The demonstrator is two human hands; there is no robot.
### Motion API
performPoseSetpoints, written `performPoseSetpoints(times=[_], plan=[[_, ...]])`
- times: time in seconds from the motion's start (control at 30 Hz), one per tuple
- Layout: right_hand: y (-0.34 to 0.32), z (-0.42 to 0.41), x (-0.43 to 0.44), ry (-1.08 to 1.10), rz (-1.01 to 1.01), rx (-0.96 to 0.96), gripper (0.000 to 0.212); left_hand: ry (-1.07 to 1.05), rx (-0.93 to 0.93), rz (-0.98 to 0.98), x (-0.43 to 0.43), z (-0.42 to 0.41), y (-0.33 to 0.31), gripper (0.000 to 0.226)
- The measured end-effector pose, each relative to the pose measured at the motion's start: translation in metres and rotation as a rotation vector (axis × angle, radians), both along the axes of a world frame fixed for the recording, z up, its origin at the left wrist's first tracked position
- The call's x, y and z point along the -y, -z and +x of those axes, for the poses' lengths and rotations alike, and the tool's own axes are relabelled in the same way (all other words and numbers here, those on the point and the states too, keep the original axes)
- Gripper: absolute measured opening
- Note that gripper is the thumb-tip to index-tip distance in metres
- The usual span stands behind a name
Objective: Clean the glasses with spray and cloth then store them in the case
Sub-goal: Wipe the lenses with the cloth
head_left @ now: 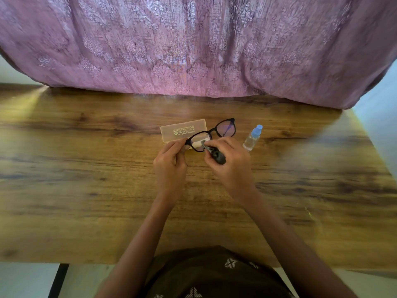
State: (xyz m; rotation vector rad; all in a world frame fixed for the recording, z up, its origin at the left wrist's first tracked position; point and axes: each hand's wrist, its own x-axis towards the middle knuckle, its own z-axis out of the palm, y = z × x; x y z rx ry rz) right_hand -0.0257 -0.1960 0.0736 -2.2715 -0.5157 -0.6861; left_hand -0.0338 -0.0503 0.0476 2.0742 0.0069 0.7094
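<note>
Glasses (225,127): your left hand (169,166) pinches frame end, right hand (231,166) grips bunched cloth (219,157) against lens. Risk: hard rubbing twists frame out of pinch.

Most of the wooden table (86,168) was bare wood, with wide stretches off to the left of the left hand (169,162) and out right past the spray bottle (252,138). The crowded bit was the middle. The translucent case (182,131) lay flat just behind the left hand, with the glasses (225,127) held over its right end. The bottle sat near the right hand (229,164), with only a narrow gap between it and the frames. The far side was walled off by a purple curtain (193,50) hanging down to the tabletop. Both forearms came in from the near edge, with open wood between them.
</note>
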Motion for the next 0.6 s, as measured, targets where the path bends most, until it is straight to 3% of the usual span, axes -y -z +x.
performPoseSetpoints(times=[0.23, 0.47, 0.6], plan=[[0.0, 0.0, -0.013, -0.1, -0.043, 0.018, 0.022, 0.01, -0.032, 0.022, 0.002, -0.002, -0.001, 0.029], [-0.008, 0.014, -0.005, 0.065, 0.012, -0.011, 0.019, -0.006, -0.032, -0.01, 0.003, -0.001, -0.002, 0.025], [-0.007, 0.01, -0.007, 0.048, 0.0, 0.005, 0.018, -0.006, -0.041, -0.01, 0.003, -0.001, -0.002, 0.025]])
